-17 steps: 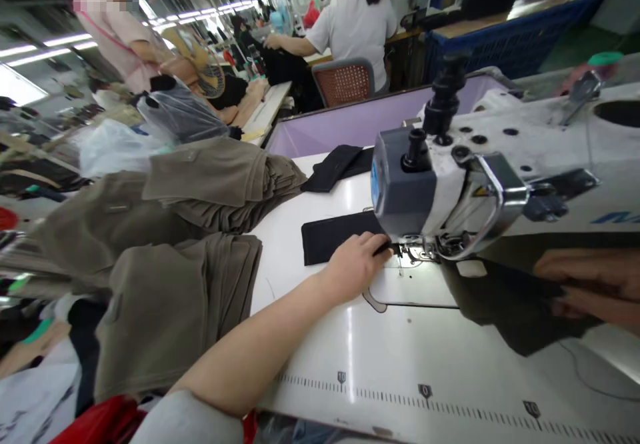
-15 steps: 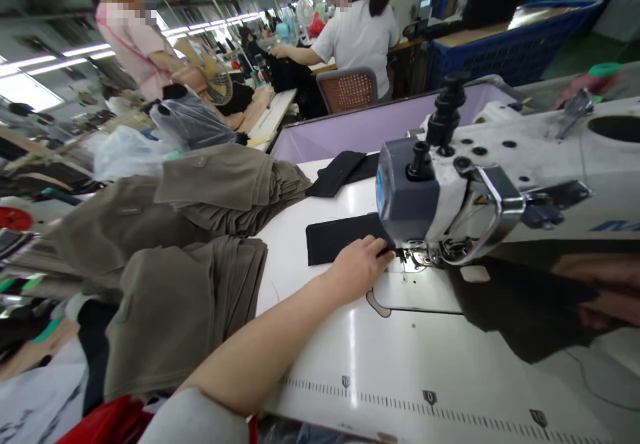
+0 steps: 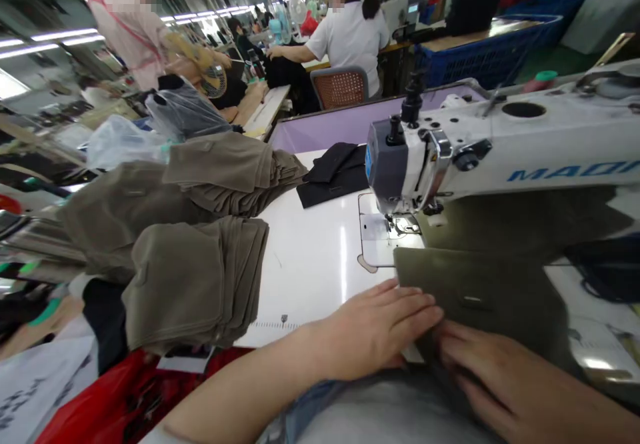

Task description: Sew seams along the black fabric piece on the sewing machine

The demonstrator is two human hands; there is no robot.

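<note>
glossy white sewing table (image 3: 320, 264) with a ruler strip along the front edge, olive fabric piece (image 3: 480, 291) flat near the needle plate, stacked olive pieces (image 3: 200, 277) at left, black fabric pieces (image 3: 335, 174) further back

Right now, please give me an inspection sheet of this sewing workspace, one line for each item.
Surface: white sewing table with a printed ruler scale near its front edge.
Job's things: olive fabric piece lies flat in front of the sewing machine.
Clutter: stacks of olive garments on the left; black fabric pieces behind; red bag below.
Hands: left hand and right hand rest flat on the olive piece's near edge, fingers extended.
Cables: a dark cable at right.
Surroundings: other workers at tables behind; blue crate.
</note>
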